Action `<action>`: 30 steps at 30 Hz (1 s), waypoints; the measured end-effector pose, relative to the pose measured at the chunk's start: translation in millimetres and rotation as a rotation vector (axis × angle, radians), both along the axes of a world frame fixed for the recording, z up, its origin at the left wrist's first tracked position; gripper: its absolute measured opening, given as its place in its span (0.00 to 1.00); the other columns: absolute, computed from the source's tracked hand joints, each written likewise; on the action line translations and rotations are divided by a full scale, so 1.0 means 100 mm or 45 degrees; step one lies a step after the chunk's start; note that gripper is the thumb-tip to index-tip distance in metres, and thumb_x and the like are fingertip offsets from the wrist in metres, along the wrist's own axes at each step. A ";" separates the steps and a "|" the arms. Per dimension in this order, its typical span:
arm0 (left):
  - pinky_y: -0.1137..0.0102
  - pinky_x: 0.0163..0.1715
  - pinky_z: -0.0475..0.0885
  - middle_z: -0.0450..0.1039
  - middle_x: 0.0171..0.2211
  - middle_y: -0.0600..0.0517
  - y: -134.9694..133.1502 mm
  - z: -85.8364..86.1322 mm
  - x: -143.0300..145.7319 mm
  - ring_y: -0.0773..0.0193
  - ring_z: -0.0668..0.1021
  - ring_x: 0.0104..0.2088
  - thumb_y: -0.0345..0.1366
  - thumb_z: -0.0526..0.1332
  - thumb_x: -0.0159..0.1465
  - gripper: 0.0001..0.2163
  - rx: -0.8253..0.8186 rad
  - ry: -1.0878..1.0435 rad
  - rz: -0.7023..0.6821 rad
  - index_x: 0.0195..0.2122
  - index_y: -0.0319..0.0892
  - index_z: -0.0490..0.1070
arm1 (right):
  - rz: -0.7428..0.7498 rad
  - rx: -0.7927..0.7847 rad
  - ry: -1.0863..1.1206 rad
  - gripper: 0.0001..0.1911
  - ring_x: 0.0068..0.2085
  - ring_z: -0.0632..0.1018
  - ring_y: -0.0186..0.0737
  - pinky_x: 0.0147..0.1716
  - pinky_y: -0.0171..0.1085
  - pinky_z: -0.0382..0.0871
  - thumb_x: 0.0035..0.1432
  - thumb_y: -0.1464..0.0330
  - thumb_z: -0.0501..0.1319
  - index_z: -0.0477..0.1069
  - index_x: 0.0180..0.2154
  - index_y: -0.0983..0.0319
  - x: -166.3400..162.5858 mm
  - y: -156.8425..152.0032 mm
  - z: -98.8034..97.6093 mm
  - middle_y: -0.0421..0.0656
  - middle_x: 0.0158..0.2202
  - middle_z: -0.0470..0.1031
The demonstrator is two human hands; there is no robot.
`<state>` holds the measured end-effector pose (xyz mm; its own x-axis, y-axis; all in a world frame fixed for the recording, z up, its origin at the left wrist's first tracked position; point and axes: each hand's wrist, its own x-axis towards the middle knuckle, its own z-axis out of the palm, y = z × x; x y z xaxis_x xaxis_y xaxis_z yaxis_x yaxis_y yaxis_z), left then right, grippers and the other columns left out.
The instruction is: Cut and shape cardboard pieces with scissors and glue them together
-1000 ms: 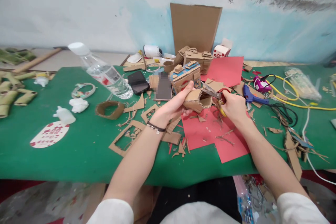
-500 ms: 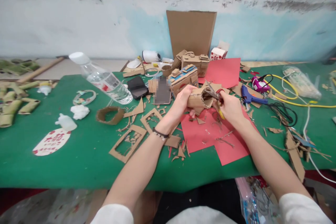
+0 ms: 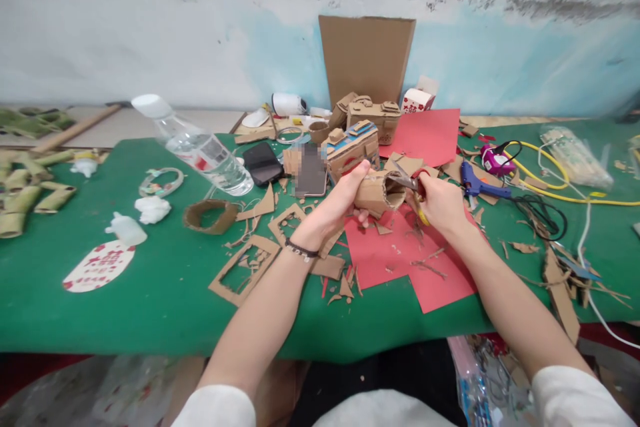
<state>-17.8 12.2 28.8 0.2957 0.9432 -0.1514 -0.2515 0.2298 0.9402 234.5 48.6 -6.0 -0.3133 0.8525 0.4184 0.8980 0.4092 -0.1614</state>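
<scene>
My left hand (image 3: 334,203) is wrapped round a small brown cardboard piece (image 3: 376,192), held above a red paper sheet (image 3: 400,257) on the green table (image 3: 160,293). My right hand (image 3: 440,203) grips scissors (image 3: 407,183) with yellow and red handles. Their blades reach into the right end of the cardboard piece. A black band sits on my left wrist.
A lying water bottle (image 3: 200,147), a phone (image 3: 263,163), cardboard models (image 3: 353,145), a standing cardboard sheet (image 3: 367,57), a blue glue gun (image 3: 477,181), yellow and black cables (image 3: 545,193), cut-out cardboard frames (image 3: 245,265) and scraps litter the table. Bamboo pieces (image 3: 25,190) lie far left.
The cardboard piece has been turned and drawn closer in my left hand. The scissors stay at its right end, the blades slightly shifted.
</scene>
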 end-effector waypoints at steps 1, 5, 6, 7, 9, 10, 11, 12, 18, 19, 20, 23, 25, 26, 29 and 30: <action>0.70 0.15 0.72 0.81 0.23 0.48 0.00 0.00 -0.01 0.66 0.72 0.12 0.73 0.63 0.66 0.32 -0.031 -0.006 -0.005 0.41 0.44 0.80 | -0.049 -0.008 -0.028 0.20 0.32 0.78 0.50 0.33 0.42 0.52 0.72 0.50 0.59 0.74 0.39 0.59 0.00 0.00 0.01 0.50 0.31 0.81; 0.65 0.20 0.80 0.88 0.36 0.40 0.02 -0.04 0.02 0.54 0.85 0.24 0.76 0.61 0.65 0.38 -0.138 0.009 -0.056 0.48 0.43 0.84 | -0.127 -0.015 -0.055 0.22 0.31 0.79 0.49 0.32 0.41 0.48 0.71 0.49 0.59 0.76 0.36 0.59 -0.02 0.00 0.04 0.50 0.29 0.81; 0.65 0.22 0.81 0.88 0.40 0.38 0.02 -0.05 0.04 0.52 0.87 0.28 0.75 0.61 0.65 0.38 -0.147 0.005 -0.060 0.51 0.42 0.84 | -0.127 -0.018 -0.034 0.21 0.31 0.79 0.49 0.32 0.41 0.48 0.71 0.49 0.59 0.76 0.36 0.59 -0.03 0.00 0.04 0.50 0.29 0.81; 0.66 0.22 0.82 0.89 0.42 0.38 0.03 -0.06 0.05 0.51 0.88 0.31 0.74 0.61 0.66 0.38 -0.145 -0.002 -0.059 0.52 0.42 0.84 | -0.122 -0.024 0.001 0.20 0.31 0.79 0.49 0.32 0.41 0.48 0.70 0.50 0.60 0.75 0.36 0.58 -0.03 0.00 0.04 0.50 0.30 0.81; 0.68 0.20 0.79 0.88 0.42 0.39 0.03 -0.07 0.07 0.54 0.86 0.29 0.72 0.62 0.67 0.36 -0.098 -0.029 -0.025 0.51 0.42 0.84 | -0.099 -0.051 0.113 0.17 0.31 0.78 0.49 0.32 0.41 0.51 0.70 0.51 0.60 0.74 0.37 0.57 -0.04 0.01 0.03 0.48 0.30 0.81; 0.69 0.18 0.76 0.88 0.40 0.41 0.04 -0.07 0.07 0.56 0.85 0.27 0.71 0.63 0.67 0.34 -0.061 -0.050 -0.002 0.50 0.42 0.83 | -0.078 -0.070 0.180 0.17 0.32 0.78 0.48 0.33 0.40 0.53 0.70 0.51 0.60 0.72 0.37 0.57 -0.03 0.02 0.03 0.47 0.31 0.80; 0.70 0.17 0.74 0.87 0.38 0.43 0.04 -0.07 0.07 0.58 0.83 0.25 0.69 0.65 0.67 0.31 -0.021 -0.079 0.023 0.49 0.43 0.82 | -0.052 -0.087 0.245 0.17 0.32 0.77 0.48 0.33 0.40 0.55 0.69 0.51 0.61 0.71 0.37 0.56 -0.03 0.04 0.02 0.47 0.31 0.79; 0.71 0.16 0.73 0.86 0.38 0.45 0.04 -0.06 0.07 0.60 0.83 0.25 0.67 0.67 0.68 0.29 0.018 -0.114 0.054 0.48 0.44 0.81 | -0.024 -0.099 0.304 0.17 0.33 0.77 0.48 0.34 0.40 0.57 0.69 0.50 0.61 0.70 0.38 0.56 -0.02 0.06 0.02 0.47 0.33 0.79; 0.70 0.33 0.84 0.82 0.53 0.47 -0.03 0.06 0.04 0.58 0.86 0.44 0.57 0.78 0.61 0.30 0.139 -0.272 0.123 0.57 0.46 0.77 | 0.183 -0.345 0.690 0.27 0.45 0.81 0.52 0.45 0.46 0.75 0.59 0.50 0.72 0.70 0.50 0.58 0.11 0.18 0.07 0.52 0.49 0.83; 0.68 0.38 0.85 0.81 0.56 0.47 -0.04 0.08 0.04 0.57 0.86 0.47 0.55 0.80 0.60 0.31 0.155 -0.293 0.119 0.59 0.47 0.76 | 0.242 -0.463 0.792 0.29 0.49 0.82 0.53 0.49 0.48 0.78 0.59 0.50 0.73 0.70 0.54 0.58 0.14 0.19 0.08 0.53 0.53 0.83; 0.67 0.43 0.86 0.81 0.58 0.47 -0.04 0.09 0.04 0.56 0.86 0.49 0.53 0.81 0.59 0.32 0.171 -0.315 0.117 0.60 0.48 0.75 | 0.300 -0.578 0.897 0.32 0.54 0.83 0.54 0.53 0.49 0.79 0.58 0.51 0.74 0.70 0.57 0.58 0.16 0.20 0.09 0.54 0.58 0.82; 0.63 0.50 0.86 0.80 0.60 0.48 -0.04 0.11 0.04 0.55 0.86 0.53 0.51 0.82 0.59 0.31 0.211 -0.373 0.158 0.59 0.49 0.74 | 0.404 -0.772 1.208 0.42 0.72 0.75 0.55 0.66 0.52 0.77 0.57 0.49 0.77 0.68 0.67 0.53 0.21 0.19 0.11 0.52 0.73 0.72; 0.61 0.48 0.87 0.81 0.60 0.46 -0.02 0.09 0.03 0.53 0.87 0.52 0.56 0.80 0.59 0.32 0.203 -0.396 0.202 0.58 0.48 0.74 | 0.455 -0.804 1.366 0.45 0.78 0.69 0.54 0.74 0.55 0.69 0.57 0.47 0.78 0.67 0.70 0.50 0.21 0.18 0.13 0.49 0.78 0.67; 0.61 0.46 0.88 0.82 0.59 0.45 0.00 0.08 0.03 0.53 0.88 0.49 0.59 0.79 0.59 0.34 0.185 -0.397 0.212 0.59 0.47 0.74 | 0.495 -0.816 1.429 0.45 0.79 0.67 0.53 0.77 0.56 0.65 0.58 0.47 0.78 0.67 0.71 0.49 0.21 0.16 0.14 0.48 0.79 0.66; 0.64 0.36 0.87 0.86 0.52 0.40 0.03 0.04 0.02 0.53 0.89 0.40 0.68 0.73 0.60 0.40 0.121 -0.356 0.194 0.62 0.43 0.74 | 0.619 -0.868 1.603 0.44 0.79 0.67 0.53 0.79 0.58 0.61 0.57 0.44 0.77 0.70 0.69 0.48 0.14 0.13 0.18 0.47 0.79 0.66; 0.65 0.33 0.85 0.86 0.50 0.40 0.04 0.03 0.02 0.53 0.89 0.37 0.70 0.71 0.61 0.40 0.109 -0.339 0.200 0.62 0.42 0.74 | 0.646 -0.900 1.662 0.44 0.79 0.67 0.53 0.79 0.58 0.61 0.56 0.43 0.77 0.71 0.68 0.49 0.10 0.12 0.20 0.47 0.79 0.66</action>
